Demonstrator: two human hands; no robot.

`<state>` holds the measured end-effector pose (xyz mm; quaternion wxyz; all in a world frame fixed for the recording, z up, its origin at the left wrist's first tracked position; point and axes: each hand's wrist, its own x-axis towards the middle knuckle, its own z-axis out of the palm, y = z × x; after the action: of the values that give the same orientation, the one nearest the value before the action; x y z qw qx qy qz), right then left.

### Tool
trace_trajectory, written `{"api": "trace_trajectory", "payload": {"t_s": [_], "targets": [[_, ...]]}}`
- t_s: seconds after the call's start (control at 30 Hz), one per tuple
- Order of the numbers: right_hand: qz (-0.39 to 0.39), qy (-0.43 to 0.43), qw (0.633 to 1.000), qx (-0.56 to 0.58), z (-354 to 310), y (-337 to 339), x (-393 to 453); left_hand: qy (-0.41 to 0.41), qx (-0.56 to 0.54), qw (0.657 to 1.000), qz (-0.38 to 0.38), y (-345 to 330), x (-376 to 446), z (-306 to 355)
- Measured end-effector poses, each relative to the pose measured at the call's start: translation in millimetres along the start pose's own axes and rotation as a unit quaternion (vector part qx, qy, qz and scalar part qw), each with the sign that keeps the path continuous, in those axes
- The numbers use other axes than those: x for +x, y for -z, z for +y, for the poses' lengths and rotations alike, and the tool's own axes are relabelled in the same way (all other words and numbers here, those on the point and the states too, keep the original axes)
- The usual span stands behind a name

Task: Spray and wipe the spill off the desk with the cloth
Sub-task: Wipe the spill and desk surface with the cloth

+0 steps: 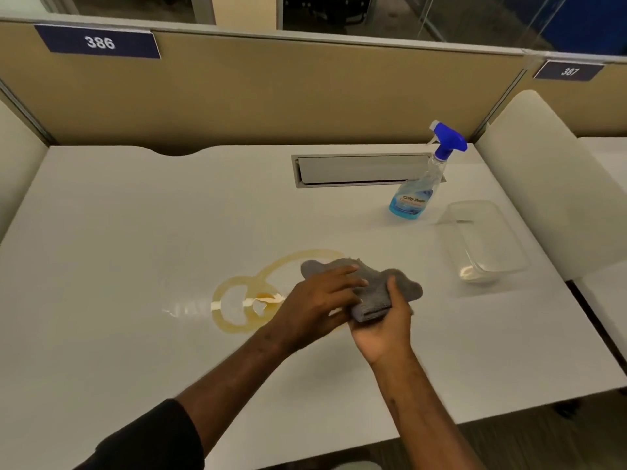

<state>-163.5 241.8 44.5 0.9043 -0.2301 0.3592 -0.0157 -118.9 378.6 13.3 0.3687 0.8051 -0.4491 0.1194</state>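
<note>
A grey cloth point(376, 286) is bunched between both my hands above the white desk point(135, 232). My right hand point(385, 320) grips it from below, thumb over its top. My left hand point(315, 301) presses on its left side, fingers spread across it. A yellowish-brown spill point(237, 301) lies in looping rings on the desk, just left of and under my hands. The spray bottle point(419, 188), clear with blue liquid and a blue trigger head, stands upright at the back right, apart from both hands.
A clear plastic container point(481, 242) with a little pale liquid lies right of the cloth. A grey cable hatch point(359, 169) is set into the desk by the bottle. Tan partition point(271, 89) walls the back; a white divider point(543, 171) bounds the right.
</note>
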Motion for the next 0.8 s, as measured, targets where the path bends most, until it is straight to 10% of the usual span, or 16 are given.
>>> {"api": "trace_trajectory", "payload": {"t_s": [0.23, 0.43, 0.67, 0.8], "targets": [[0.074, 0.206, 0.942, -0.254, -64.8, 5.9, 52.9, 0.167, 0.078, 0.981, -0.055, 27.1, -28.1, -77.2], [0.001, 0.267, 0.699, -0.664, -84.4, 28.0, 114.3, 0.398, 0.205, 0.892, -0.067, 78.5, -99.5, -195.2], [-0.206, 0.213, 0.347, -0.890, -41.3, 87.5, 139.7, 0.430, 0.299, 0.836, -0.164, 94.3, -146.6, -246.4], [-0.177, 0.215, 0.417, -0.865, -36.3, 88.5, 138.9, 0.449, 0.290, 0.827, -0.172, 89.1, -145.6, -255.0]]}}
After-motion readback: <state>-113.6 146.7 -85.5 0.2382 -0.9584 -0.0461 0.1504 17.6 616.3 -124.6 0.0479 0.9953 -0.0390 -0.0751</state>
